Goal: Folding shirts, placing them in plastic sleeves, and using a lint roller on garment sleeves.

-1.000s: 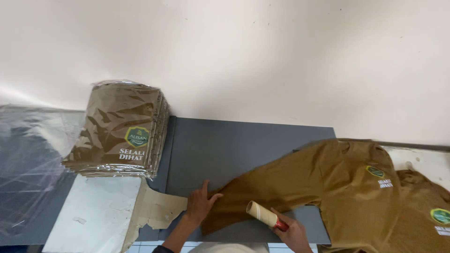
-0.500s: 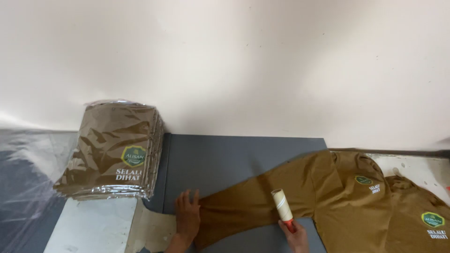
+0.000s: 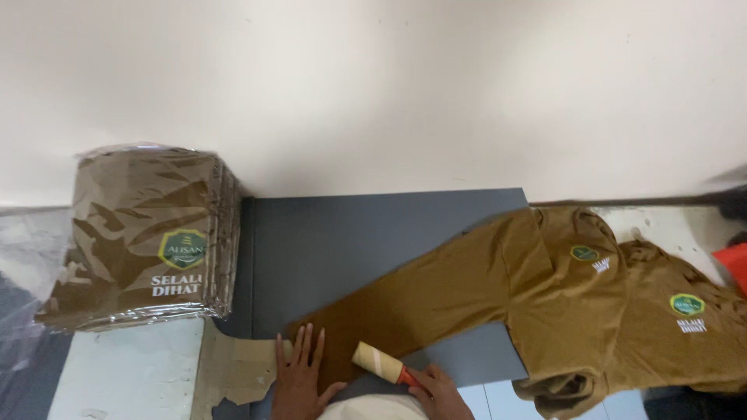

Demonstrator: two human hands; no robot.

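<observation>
The brown shirt (image 3: 498, 288) lies spread across the dark grey board (image 3: 350, 241), its hem at the board's near edge. The left hand (image 3: 299, 373) presses flat on that hem, fingers spread wide. The right hand (image 3: 436, 393) grips a lint roller (image 3: 377, 363) by its red handle, the roll resting on the fabric just beside the left hand.

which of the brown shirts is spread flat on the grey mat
The long-sleeved brown shirt under the left hand; the others are stacked in plastic wrap or piled at right.
</observation>
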